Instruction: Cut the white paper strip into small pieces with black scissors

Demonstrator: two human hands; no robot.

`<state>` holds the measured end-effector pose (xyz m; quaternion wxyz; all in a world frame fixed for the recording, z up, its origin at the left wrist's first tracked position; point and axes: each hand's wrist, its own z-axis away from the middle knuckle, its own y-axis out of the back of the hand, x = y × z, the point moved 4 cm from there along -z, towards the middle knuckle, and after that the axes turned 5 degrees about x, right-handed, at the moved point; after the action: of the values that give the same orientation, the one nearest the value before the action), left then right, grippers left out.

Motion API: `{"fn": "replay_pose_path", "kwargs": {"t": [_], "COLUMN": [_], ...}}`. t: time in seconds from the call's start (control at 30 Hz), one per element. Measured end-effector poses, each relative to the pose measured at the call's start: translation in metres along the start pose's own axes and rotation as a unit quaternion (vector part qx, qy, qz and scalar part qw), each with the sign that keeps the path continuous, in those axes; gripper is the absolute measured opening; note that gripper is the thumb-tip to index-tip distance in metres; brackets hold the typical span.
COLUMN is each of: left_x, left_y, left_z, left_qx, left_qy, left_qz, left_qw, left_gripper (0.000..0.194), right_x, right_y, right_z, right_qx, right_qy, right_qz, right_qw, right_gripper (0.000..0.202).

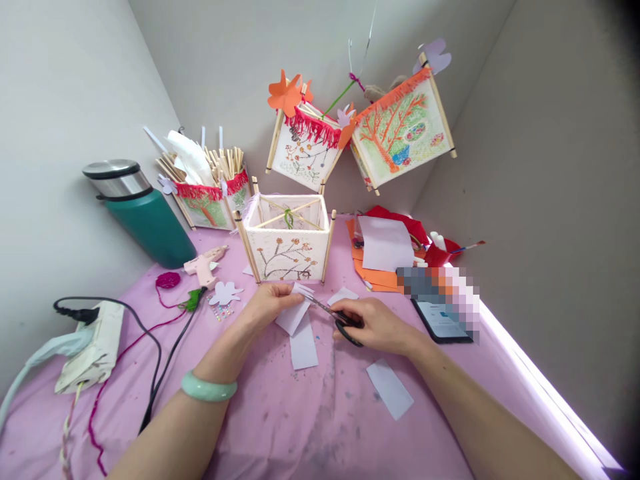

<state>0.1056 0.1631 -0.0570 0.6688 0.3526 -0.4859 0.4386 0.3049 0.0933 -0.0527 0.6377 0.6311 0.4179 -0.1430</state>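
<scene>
My left hand [274,303] pinches a piece of pale lilac paper [293,318] above the middle of the table. In my right hand [373,323] are black-handled scissors [347,327], fingers wrapped through the loops, with the blades reaching left to the paper's edge. Below my hands lies a lilac paper strip [304,343]. Another paper rectangle [390,389] rests nearer me on the right, and a third piece [344,295] sits just behind the scissors. Beyond my hands stands a white lantern-like box [290,253] with stick corners and a drawn flowering branch.
Left are a green bottle [150,223], pink glue gun [205,265], paper flower [226,293], yarn ball [168,280] and power strip [95,347] with cords. Two decorated lanterns [305,150] hang behind. Orange paper [375,277] and a phone [444,321] lie right.
</scene>
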Motion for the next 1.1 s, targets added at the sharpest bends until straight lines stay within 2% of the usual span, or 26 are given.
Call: {"fn": "replay_pose_path", "kwargs": {"t": [0.57, 1.1], "left_x": [0.0003, -0.0023], "left_y": [0.0001, 0.0019], "left_z": [0.0014, -0.0005], "left_qx": [0.003, -0.003], "left_qy": [0.011, 0.003], "left_qz": [-0.001, 0.012], "left_qw": [1.0, 1.0], "left_gripper": [0.033, 0.029], "right_x": [0.0004, 0.0022], "right_y": [0.0026, 0.0015], "right_z": [-0.0006, -0.0011], "right_qx": [0.002, 0.012], "right_qy": [0.021, 0.011], "right_qz": [0.009, 0.026], "right_qw": [1.0, 1.0], "right_gripper": [0.022, 0.024]}}
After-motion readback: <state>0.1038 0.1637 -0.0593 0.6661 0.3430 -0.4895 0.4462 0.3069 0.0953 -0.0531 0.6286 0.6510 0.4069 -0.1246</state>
